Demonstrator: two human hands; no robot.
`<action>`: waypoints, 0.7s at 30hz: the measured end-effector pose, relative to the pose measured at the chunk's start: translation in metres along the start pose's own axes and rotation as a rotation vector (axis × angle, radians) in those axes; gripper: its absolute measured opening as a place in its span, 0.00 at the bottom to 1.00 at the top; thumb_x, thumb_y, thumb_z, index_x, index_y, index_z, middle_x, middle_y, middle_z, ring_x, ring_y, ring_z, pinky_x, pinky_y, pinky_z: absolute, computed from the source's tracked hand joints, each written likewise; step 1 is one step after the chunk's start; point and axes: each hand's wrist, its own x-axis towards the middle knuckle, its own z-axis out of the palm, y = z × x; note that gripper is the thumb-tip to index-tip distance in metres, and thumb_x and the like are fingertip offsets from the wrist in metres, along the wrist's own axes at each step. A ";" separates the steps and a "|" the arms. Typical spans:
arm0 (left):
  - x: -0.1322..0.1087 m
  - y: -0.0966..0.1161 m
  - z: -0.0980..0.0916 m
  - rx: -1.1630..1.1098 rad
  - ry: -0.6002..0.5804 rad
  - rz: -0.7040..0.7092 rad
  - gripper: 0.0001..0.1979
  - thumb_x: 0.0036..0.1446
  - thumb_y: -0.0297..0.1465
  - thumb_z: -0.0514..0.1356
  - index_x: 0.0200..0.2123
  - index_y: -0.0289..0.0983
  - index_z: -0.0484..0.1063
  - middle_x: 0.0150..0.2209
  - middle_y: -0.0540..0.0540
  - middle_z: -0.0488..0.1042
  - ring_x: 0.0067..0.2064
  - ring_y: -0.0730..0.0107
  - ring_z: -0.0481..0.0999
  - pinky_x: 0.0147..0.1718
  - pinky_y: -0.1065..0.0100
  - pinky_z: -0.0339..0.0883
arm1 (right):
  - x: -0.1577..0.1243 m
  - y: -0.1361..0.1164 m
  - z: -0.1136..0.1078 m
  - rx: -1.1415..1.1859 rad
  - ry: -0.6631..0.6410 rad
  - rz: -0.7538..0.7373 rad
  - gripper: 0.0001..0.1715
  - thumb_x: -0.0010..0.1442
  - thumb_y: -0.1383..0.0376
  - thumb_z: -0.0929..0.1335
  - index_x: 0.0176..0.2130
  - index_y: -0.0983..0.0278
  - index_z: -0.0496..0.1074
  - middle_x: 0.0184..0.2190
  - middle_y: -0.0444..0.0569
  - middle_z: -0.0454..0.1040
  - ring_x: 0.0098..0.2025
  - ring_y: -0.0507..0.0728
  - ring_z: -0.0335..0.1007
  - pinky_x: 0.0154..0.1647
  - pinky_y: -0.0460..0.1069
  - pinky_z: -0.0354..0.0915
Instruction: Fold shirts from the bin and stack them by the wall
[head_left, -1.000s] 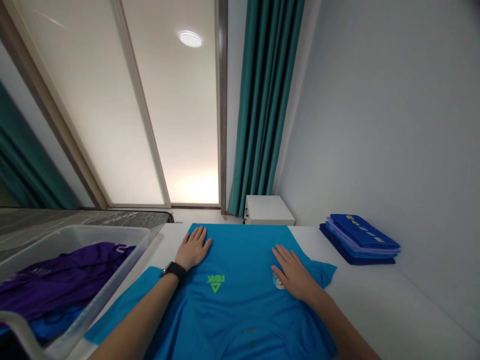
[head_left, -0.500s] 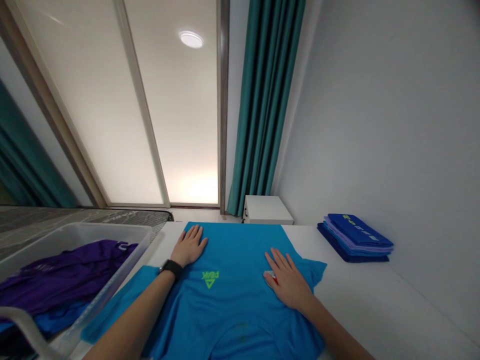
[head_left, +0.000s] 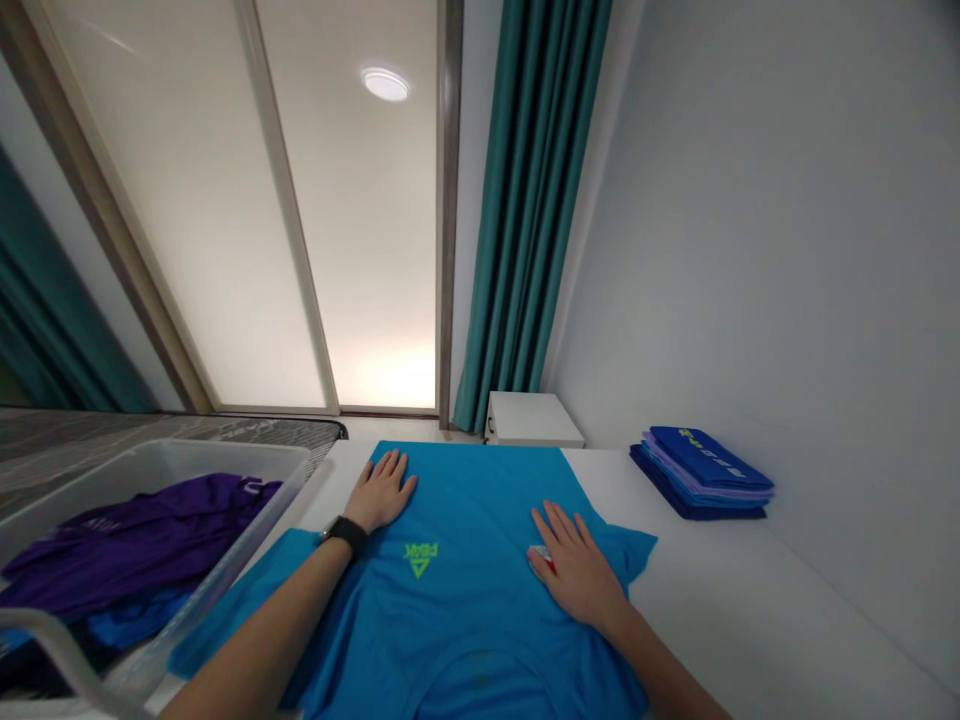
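Note:
A blue T-shirt (head_left: 465,570) with a green logo lies spread on the white table (head_left: 720,600), its collar toward me and its sleeves out to both sides. My left hand (head_left: 381,490), with a black watch on the wrist, rests flat on the shirt's far left part, fingers spread. Flat on the right side of the chest is my right hand (head_left: 576,562), its fingers apart, partly covering a small white and red print. Neither hand grips the fabric.
A clear plastic bin (head_left: 289,462) with purple clothes (head_left: 150,535) and blue clothes stands at the left. Folded blue and lilac clothes (head_left: 705,475) are stacked at the table's right. Beyond the far edge is a white cabinet (head_left: 532,418). A white curved bar (head_left: 60,655) crosses the lower left corner.
The view has shifted slightly. My right hand sits a touch lower on the shirt; my left hand has hardly moved, and both still lie flat.

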 end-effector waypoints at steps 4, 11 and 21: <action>0.001 0.006 -0.006 -0.018 -0.041 -0.024 0.31 0.66 0.44 0.42 0.66 0.35 0.54 0.69 0.41 0.50 0.69 0.58 0.47 0.65 0.51 0.41 | 0.000 -0.002 -0.003 0.006 -0.016 0.013 0.40 0.67 0.44 0.49 0.69 0.62 0.47 0.70 0.51 0.41 0.71 0.60 0.34 0.69 0.61 0.34; -0.006 0.068 -0.013 -0.100 -0.060 0.191 0.31 0.66 0.45 0.42 0.67 0.36 0.52 0.69 0.41 0.48 0.70 0.59 0.45 0.65 0.51 0.42 | 0.002 0.000 -0.001 0.022 -0.032 0.023 0.40 0.67 0.45 0.49 0.69 0.63 0.47 0.70 0.51 0.40 0.71 0.60 0.33 0.69 0.61 0.33; -0.012 0.125 0.004 -0.141 -0.031 0.377 0.31 0.67 0.46 0.41 0.67 0.38 0.54 0.68 0.42 0.51 0.69 0.58 0.47 0.66 0.49 0.41 | 0.007 0.020 -0.001 0.064 0.077 0.057 0.36 0.68 0.51 0.50 0.67 0.67 0.54 0.68 0.51 0.49 0.70 0.59 0.42 0.69 0.58 0.39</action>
